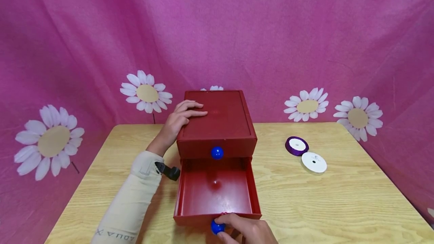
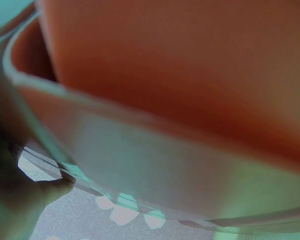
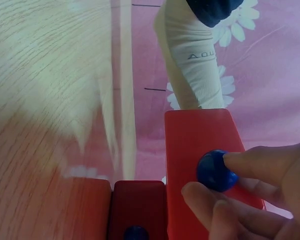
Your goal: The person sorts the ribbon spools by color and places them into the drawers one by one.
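A red two-drawer box stands on the table with its lower drawer pulled out toward me; nothing lies inside that drawer. My right hand pinches the blue round knob of this drawer between thumb and fingers. The right wrist view shows the same knob between the fingertips of the right hand. My left hand rests on the box's top left edge, fingers spread over the top. The upper drawer, with its own blue knob, is closed.
To the right of the box lie a purple ribbon spool and a white spool, touching or nearly so. The wooden table meets a pink flowered cloth at the back and sides.
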{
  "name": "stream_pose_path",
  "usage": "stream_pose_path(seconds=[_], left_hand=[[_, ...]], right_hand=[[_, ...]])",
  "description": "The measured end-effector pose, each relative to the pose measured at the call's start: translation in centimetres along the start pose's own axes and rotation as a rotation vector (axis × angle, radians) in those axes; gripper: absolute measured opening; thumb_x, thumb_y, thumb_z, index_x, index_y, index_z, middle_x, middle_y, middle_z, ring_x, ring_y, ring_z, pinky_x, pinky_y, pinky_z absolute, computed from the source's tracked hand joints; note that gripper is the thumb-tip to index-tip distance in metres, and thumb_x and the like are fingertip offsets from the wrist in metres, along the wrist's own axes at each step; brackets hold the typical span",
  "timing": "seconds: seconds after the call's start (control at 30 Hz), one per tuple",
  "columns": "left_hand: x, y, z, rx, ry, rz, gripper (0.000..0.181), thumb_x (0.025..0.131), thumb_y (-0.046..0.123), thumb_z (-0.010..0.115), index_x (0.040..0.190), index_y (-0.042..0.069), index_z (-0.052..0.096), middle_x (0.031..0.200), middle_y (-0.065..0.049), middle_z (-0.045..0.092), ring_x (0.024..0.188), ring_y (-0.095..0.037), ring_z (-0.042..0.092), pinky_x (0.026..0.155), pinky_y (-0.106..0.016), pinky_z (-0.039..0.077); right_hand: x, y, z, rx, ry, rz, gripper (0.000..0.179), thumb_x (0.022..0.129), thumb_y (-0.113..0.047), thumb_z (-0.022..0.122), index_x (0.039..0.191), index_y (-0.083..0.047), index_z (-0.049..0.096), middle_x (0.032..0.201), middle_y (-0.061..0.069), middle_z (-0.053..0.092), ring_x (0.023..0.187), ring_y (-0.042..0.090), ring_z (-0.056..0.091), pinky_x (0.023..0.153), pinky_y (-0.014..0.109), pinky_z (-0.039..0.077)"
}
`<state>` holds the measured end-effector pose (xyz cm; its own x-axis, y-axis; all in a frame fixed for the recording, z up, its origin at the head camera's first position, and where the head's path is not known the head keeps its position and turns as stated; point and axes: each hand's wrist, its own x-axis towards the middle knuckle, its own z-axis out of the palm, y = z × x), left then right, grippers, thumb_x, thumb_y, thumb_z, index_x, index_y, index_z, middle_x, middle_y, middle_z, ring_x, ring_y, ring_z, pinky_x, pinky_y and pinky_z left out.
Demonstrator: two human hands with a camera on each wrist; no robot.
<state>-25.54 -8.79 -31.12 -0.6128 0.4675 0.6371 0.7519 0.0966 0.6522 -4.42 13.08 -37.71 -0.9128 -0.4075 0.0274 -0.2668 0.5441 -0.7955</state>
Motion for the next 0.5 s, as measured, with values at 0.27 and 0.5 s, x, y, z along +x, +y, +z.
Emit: stream_pose_path(seconds=[0.27,0.5], left_hand=[[0.0,-0.11,-0.15,0.003,0.004,-0.002,0.045,0.079,-0.011,0.027,0.109,-0.01,0.06,0.122,-0.026,0.047,0.121,-0.039,0.03,0.102,-0.048,0.016],[-0.1,-0.22,-0.14,-0.003,0.008,0.003,0.045,0.078,-0.012,0.028,0.109,-0.009,0.06,0.123,-0.026,0.047,0.122,-0.041,0.029,0.102,-0.05,0.015]], right_hand=[[0.22,-0.07,0.02,-0.011,0.0,-0.014,0.02,0.084,-0.037,0.058,0.101,-0.027,0.063,0.079,-0.017,0.063,0.065,-0.003,0.055,0.057,0.018,0.047],[0.09,0.61,-0.85,0.064,-0.096,-0.05,0.028,0.085,-0.035,0.057,0.111,-0.025,0.062,0.092,-0.012,0.065,0.072,-0.001,0.057,0.062,0.019,0.049]])
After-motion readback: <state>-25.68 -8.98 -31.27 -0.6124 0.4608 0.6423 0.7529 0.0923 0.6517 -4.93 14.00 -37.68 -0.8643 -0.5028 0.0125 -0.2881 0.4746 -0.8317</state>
